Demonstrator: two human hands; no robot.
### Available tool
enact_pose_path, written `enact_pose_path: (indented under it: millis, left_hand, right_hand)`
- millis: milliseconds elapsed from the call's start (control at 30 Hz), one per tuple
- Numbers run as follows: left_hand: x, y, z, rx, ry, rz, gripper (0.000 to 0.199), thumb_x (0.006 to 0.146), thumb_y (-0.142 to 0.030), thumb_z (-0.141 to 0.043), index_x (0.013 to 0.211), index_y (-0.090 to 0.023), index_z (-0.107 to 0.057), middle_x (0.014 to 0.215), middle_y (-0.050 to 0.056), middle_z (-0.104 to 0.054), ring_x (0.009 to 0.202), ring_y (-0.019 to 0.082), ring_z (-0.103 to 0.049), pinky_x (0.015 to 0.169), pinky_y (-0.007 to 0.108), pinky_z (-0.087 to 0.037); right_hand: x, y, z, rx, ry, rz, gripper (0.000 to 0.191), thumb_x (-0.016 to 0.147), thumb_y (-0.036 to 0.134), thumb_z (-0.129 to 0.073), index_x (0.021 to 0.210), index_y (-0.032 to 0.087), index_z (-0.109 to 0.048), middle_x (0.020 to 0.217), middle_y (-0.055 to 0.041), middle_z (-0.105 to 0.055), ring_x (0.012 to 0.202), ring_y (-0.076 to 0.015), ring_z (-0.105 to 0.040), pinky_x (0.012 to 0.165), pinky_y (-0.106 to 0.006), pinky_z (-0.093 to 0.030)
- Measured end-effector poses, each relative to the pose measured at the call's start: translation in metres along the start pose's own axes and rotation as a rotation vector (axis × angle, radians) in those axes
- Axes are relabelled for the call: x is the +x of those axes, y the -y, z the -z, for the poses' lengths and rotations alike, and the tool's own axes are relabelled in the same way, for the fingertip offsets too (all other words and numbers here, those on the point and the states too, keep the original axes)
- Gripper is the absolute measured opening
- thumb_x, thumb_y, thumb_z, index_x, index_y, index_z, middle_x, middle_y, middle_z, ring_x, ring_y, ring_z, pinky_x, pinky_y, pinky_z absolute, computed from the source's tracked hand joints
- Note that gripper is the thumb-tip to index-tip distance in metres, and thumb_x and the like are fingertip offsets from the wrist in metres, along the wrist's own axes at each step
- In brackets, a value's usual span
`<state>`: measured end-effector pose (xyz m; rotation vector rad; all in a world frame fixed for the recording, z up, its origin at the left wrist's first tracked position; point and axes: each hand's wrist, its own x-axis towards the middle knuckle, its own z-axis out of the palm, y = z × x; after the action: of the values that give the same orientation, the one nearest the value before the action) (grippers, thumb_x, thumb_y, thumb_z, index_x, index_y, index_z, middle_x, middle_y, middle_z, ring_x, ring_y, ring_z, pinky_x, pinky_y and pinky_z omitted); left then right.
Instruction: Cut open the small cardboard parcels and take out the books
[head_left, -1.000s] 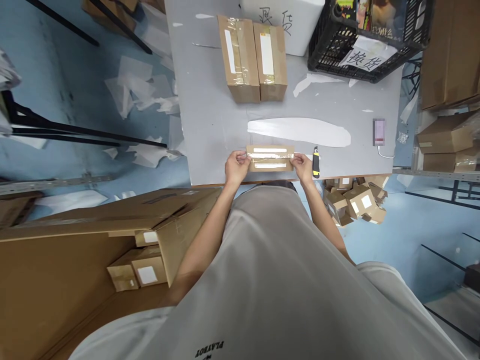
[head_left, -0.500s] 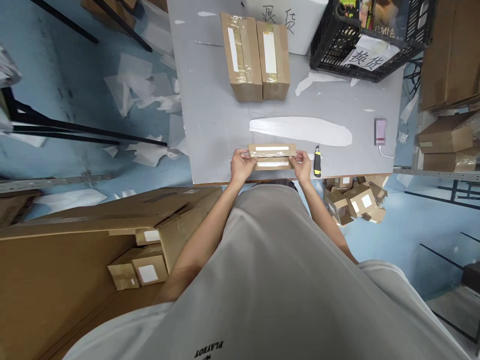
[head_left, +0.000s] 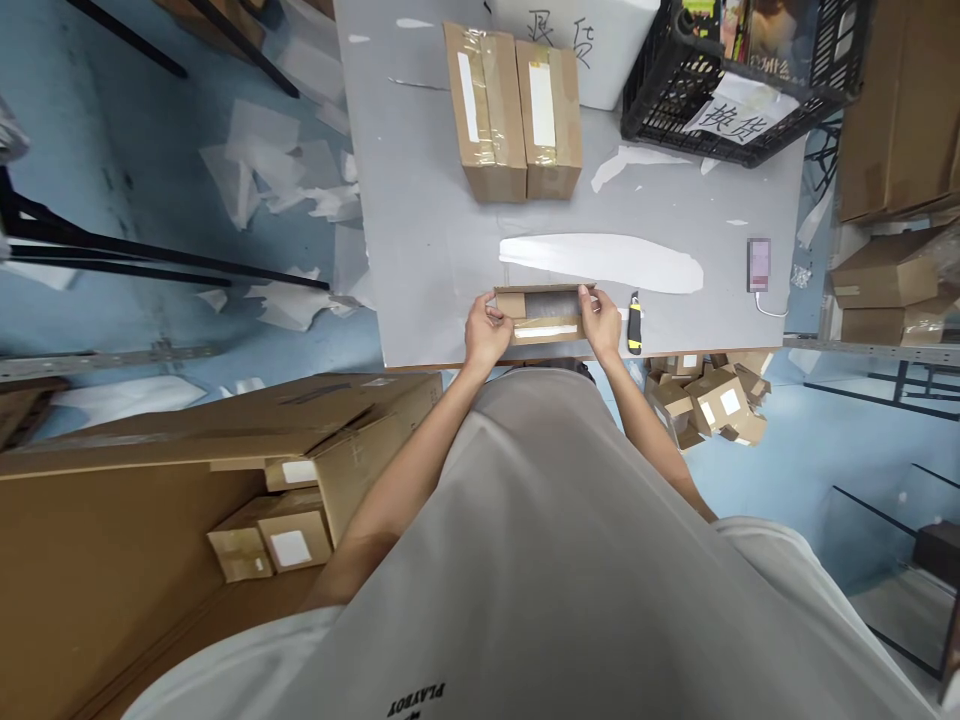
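At the table's front edge sits a small brown cardboard box point(head_left: 546, 331), its far flap raised and a dark gap showing inside. My left hand point(head_left: 487, 330) grips the box's left end. My right hand point(head_left: 600, 320) has its fingers closed on the right end, by the raised flap. A black and yellow utility knife point(head_left: 634, 324) lies just right of my right hand. Beyond the box is a long white paper strip point(head_left: 600, 262), flat on the grey table point(head_left: 427, 250).
Two taped cardboard boxes point(head_left: 489, 120) stand farther back, near a white box point(head_left: 611, 70) and a black crate point(head_left: 675, 95). A phone point(head_left: 759, 265) with a cable lies at the right. A large open carton point(head_left: 112, 560) is at lower left; discarded boxes point(head_left: 720, 400) lie at right.
The small box's far flap, closed before, has lifted and the inside shows. My right hand has shifted slightly with the flap, and my left hand still holds the left end.
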<state>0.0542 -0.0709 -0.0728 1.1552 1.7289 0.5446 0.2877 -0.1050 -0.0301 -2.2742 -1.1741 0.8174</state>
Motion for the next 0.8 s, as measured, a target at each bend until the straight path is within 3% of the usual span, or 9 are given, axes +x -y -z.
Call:
enact_pose_path:
  millis: [100, 167, 233, 333, 400, 467, 600, 733, 800]
  left_hand:
    - [-0.006, 0.000, 0.006, 0.069, 0.023, -0.079, 0.065, 0.085, -0.010, -0.070, 0.148, -0.021, -0.064, 0.116, 0.007, -0.077, 0.095, 0.023, -0.073, 0.099, 0.039, -0.061]
    - [-0.013, -0.001, 0.014, 0.184, 0.071, -0.227, 0.057, 0.088, -0.013, -0.074, 0.144, -0.021, -0.066, 0.132, 0.013, -0.075, 0.114, 0.030, -0.072, 0.109, 0.045, -0.060]
    - [-0.019, -0.005, 0.023, 0.348, 0.150, -0.405, 0.055, 0.089, -0.019, -0.080, 0.143, -0.020, -0.068, 0.145, 0.017, -0.071, 0.132, 0.038, -0.066, 0.118, 0.053, -0.056]
    - [-0.024, -0.011, 0.033, 0.583, 0.267, -0.579, 0.059, 0.088, -0.019, -0.083, 0.145, -0.018, -0.069, 0.152, 0.022, -0.066, 0.142, 0.047, -0.058, 0.118, 0.062, -0.053]
    - [-0.023, -0.015, 0.035, 0.672, 0.314, -0.627, 0.054, 0.088, -0.015, -0.080, 0.141, -0.017, -0.072, 0.149, 0.023, -0.067, 0.141, 0.049, -0.058, 0.116, 0.064, -0.054]
    - [-0.021, -0.017, 0.033, 0.703, 0.336, -0.656, 0.048, 0.089, -0.011, -0.077, 0.136, -0.016, -0.073, 0.143, 0.024, -0.069, 0.140, 0.048, -0.059, 0.115, 0.064, -0.055]
    - [-0.022, -0.018, 0.029, 0.680, 0.354, -0.672, 0.035, 0.097, -0.007, -0.063, 0.129, -0.019, -0.074, 0.142, 0.023, -0.069, 0.142, 0.043, -0.059, 0.114, 0.058, -0.059]
    - [-0.029, -0.020, 0.033, 0.573, 0.373, -0.682, 0.009, 0.105, -0.029, -0.073, 0.108, -0.022, -0.076, 0.146, 0.021, -0.069, 0.144, 0.041, -0.060, 0.122, 0.056, -0.057]
    - [-0.032, -0.021, 0.036, 0.518, 0.387, -0.693, 0.022, 0.105, -0.042, -0.075, 0.097, -0.022, -0.077, 0.150, 0.019, -0.070, 0.145, 0.041, -0.060, 0.127, 0.056, -0.053]
  right_hand:
    - [0.013, 0.002, 0.000, -0.065, 0.026, 0.035, 0.073, 0.117, 0.081, -0.039, 0.120, 0.021, -0.081, 0.098, -0.0102, -0.080, 0.101, -0.0314, -0.078, 0.098, -0.040, -0.057]
    - [0.020, 0.001, 0.002, -0.116, 0.079, 0.112, 0.066, 0.120, 0.072, -0.041, 0.117, 0.019, -0.081, 0.095, -0.0107, -0.079, 0.102, -0.0325, -0.077, 0.102, -0.043, -0.057]
    - [0.025, -0.003, 0.008, -0.196, 0.179, 0.216, 0.052, 0.118, 0.063, -0.055, 0.118, 0.018, -0.082, 0.098, -0.0116, -0.080, 0.105, -0.0339, -0.076, 0.108, -0.047, -0.057]
    - [0.025, -0.012, 0.018, -0.343, 0.337, 0.380, 0.035, 0.102, 0.044, -0.086, 0.124, 0.017, -0.082, 0.122, -0.0161, -0.080, 0.121, -0.0380, -0.071, 0.117, -0.053, -0.055]
    - [0.022, -0.018, 0.024, -0.418, 0.400, 0.464, 0.041, 0.091, 0.029, -0.095, 0.127, 0.017, -0.081, 0.137, -0.0185, -0.075, 0.130, -0.0403, -0.066, 0.118, -0.056, -0.056]
    - [0.018, -0.020, 0.029, -0.463, 0.420, 0.514, 0.042, 0.089, 0.022, -0.096, 0.127, 0.017, -0.079, 0.139, -0.0192, -0.071, 0.132, -0.0410, -0.063, 0.117, -0.058, -0.057]
    - [0.008, -0.015, 0.037, -0.501, 0.379, 0.613, 0.020, 0.097, 0.020, -0.088, 0.112, 0.020, -0.075, 0.134, -0.0177, -0.069, 0.130, -0.0394, -0.059, 0.115, -0.056, -0.057]
    - [-0.007, -0.008, 0.040, -0.554, 0.386, 0.658, 0.012, 0.101, 0.014, -0.079, 0.106, 0.022, -0.071, 0.132, -0.0169, -0.070, 0.124, -0.0374, -0.060, 0.108, -0.051, -0.056]
    - [-0.016, -0.008, 0.040, -0.540, 0.408, 0.642, 0.013, 0.103, 0.026, -0.083, 0.102, 0.023, -0.071, 0.130, -0.0163, -0.071, 0.121, -0.0367, -0.061, 0.107, -0.049, -0.056]
